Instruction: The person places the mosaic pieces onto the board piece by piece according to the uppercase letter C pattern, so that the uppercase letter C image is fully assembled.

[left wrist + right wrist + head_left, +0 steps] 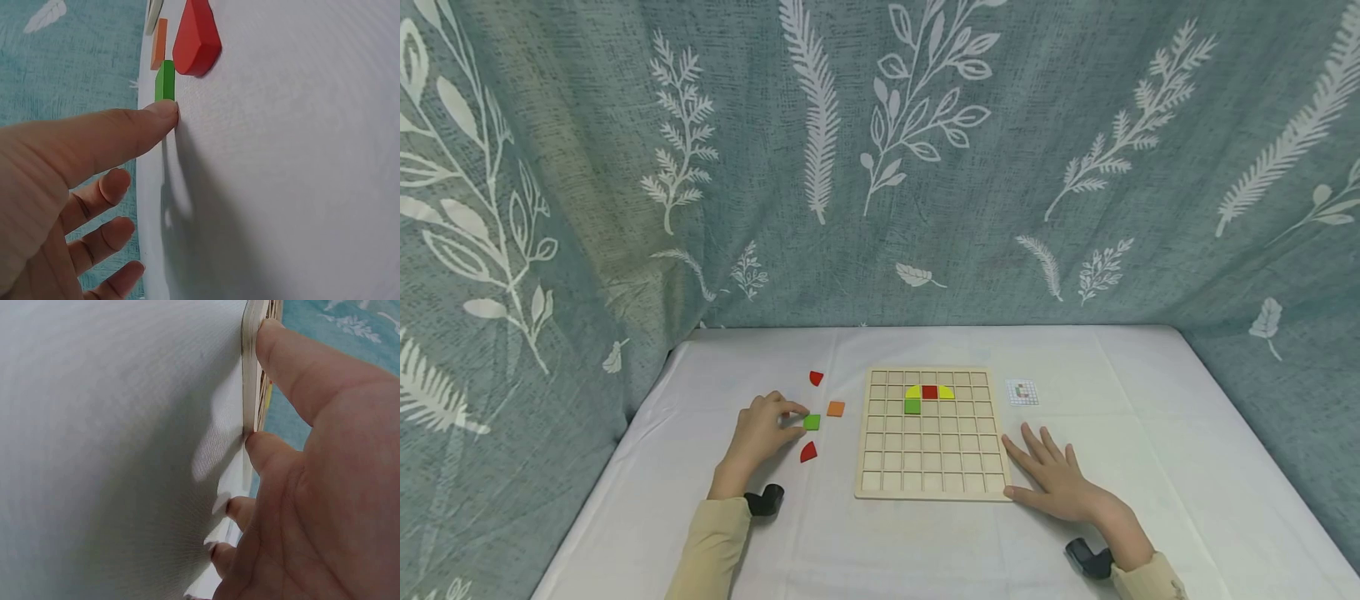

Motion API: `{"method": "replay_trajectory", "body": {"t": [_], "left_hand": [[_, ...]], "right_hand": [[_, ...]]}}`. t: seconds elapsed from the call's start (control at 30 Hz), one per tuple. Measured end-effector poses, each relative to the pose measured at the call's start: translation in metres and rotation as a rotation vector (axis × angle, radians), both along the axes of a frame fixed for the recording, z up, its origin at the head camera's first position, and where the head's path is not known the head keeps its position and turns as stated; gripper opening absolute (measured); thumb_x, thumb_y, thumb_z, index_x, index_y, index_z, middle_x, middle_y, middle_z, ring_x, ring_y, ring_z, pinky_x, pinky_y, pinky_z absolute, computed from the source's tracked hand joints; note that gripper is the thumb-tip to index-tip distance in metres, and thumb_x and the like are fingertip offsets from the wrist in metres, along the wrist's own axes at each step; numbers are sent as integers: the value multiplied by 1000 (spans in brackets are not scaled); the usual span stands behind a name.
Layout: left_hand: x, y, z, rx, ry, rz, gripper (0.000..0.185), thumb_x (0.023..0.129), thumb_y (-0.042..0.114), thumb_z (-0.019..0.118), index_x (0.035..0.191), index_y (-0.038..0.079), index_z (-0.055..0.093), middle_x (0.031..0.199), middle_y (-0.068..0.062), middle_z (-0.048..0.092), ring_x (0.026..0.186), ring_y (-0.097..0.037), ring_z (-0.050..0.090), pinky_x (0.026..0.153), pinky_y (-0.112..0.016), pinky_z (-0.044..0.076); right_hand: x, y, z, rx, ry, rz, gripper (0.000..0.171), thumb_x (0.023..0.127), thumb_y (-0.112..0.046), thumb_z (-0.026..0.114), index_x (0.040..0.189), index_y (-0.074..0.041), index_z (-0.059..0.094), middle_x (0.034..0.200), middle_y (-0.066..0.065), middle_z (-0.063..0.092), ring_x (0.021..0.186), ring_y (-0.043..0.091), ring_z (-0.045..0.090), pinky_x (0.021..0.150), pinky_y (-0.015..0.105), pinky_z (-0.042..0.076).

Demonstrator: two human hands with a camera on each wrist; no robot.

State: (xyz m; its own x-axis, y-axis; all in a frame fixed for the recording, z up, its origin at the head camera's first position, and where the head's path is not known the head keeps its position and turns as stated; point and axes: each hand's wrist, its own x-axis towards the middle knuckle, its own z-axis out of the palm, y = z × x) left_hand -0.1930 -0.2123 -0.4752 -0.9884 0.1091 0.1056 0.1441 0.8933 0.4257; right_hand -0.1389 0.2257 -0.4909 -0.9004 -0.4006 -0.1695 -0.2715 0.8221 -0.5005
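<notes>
The left hand (762,435) is resting on the desk (1150,500) left of the grid board (930,433), its fingers (164,112) curling narrowly onto a green square (812,422). The head view shows fingertips on the tile's left edge; the left wrist view shows the thumb tip touching its near edge. The tile is lying flat on the cloth, not lifted. The right hand (1060,482) is lying flat with fingers spread and straight, thumb (294,369) pressing the board's right edge near the front corner and holding nothing.

Tile position: just left of the board, between an orange square (836,408) behind and a red quarter-round (808,452) in front. A second red piece (816,377) is sitting farther back. On the board, a red square (930,392) flanked by two yellow pieces (913,391) is sitting over another green square (912,406). A small pattern card (1022,392) is lying right of the board.

Risks, in my judgement: the contact is on the tile's edges only, so the thin piece could tip or slip during lifting. A sideways sweep could knock the red quarter-round lying close by. If the right hand eases off, the board could slide on the cloth and shake the seated pieces.

Orientation: the tile is square, so no long axis is showing; its edges are running roughly parallel to the board's sides, face up.
</notes>
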Motion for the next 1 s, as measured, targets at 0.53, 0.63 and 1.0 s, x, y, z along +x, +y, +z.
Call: {"method": "replay_trajectory", "body": {"t": [0.53, 0.63, 1.0], "left_hand": [[-4, 3, -4, 18, 104, -42, 20, 72, 20, 78, 91, 15, 73, 77, 0, 54, 76, -18, 47, 74, -43, 38], [-4, 6, -3, 16, 113, -54, 20, 72, 21, 77, 91, 15, 73, 77, 1, 54, 75, -18, 46, 74, -43, 37], [-6, 14, 0, 24, 149, -93, 23, 70, 21, 80, 91, 16, 72, 77, 0, 56, 74, -16, 46, 73, -42, 38]], "right_hand": [[-1, 0, -1, -1, -1, -3, 75, 86, -51, 54, 146, -15, 28, 153, 22, 7, 137, 48, -4, 100, 68, -10], [-1, 0, -1, -4, 1, 0, 74, 87, -51, 54, 146, -15, 28, 153, 22, 7, 137, 48, -4, 100, 68, -10], [-1, 0, -1, 5, 12, -2, 75, 86, -51, 54, 146, -15, 29, 153, 22, 7, 137, 48, -4, 100, 69, -9]]}}
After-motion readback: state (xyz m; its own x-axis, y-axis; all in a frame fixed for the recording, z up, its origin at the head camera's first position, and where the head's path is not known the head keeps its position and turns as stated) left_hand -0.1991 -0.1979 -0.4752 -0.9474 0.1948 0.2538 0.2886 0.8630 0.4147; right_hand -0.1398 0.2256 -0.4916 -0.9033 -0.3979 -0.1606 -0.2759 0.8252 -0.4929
